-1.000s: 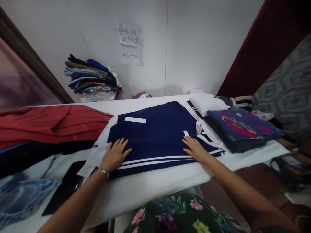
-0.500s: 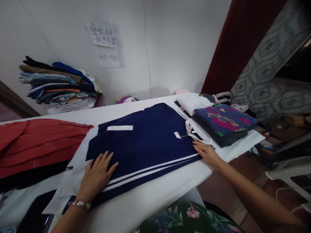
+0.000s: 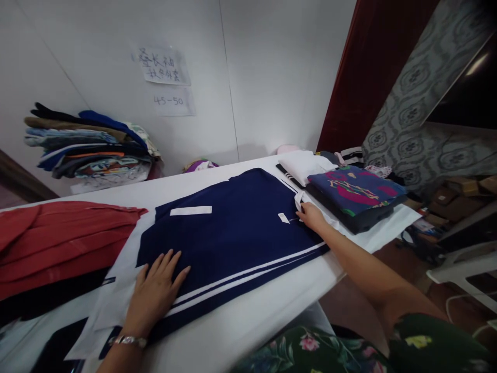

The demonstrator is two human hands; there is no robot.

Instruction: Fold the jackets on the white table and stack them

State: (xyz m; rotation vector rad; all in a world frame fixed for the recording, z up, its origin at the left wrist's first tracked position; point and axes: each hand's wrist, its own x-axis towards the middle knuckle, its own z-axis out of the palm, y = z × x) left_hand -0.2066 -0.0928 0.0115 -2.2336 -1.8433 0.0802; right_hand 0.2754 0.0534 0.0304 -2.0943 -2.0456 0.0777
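A navy long-sleeved polo shirt (image 3: 240,223) lies spread on the table, its collar end to the right. Two white stripes run along its near edge, and a white strip and a small white patch show on its body. My left hand (image 3: 157,290) rests flat on the shirt's left end, fingers spread. At the neck, my right hand (image 3: 313,217) has its fingers pinched on the white collar (image 3: 299,197), which it partly covers.
Red clothing (image 3: 73,238) lies at the left, with a dark flat object (image 3: 58,347) nearer me. Folded clothes (image 3: 97,142) are stacked against the back wall. At the right is another folded pile (image 3: 357,189), beside a white folded garment (image 3: 306,163).
My right hand has moved from the shirt's near right edge up to the collar, and its fingers have closed there. My left hand stays flat on the shirt.
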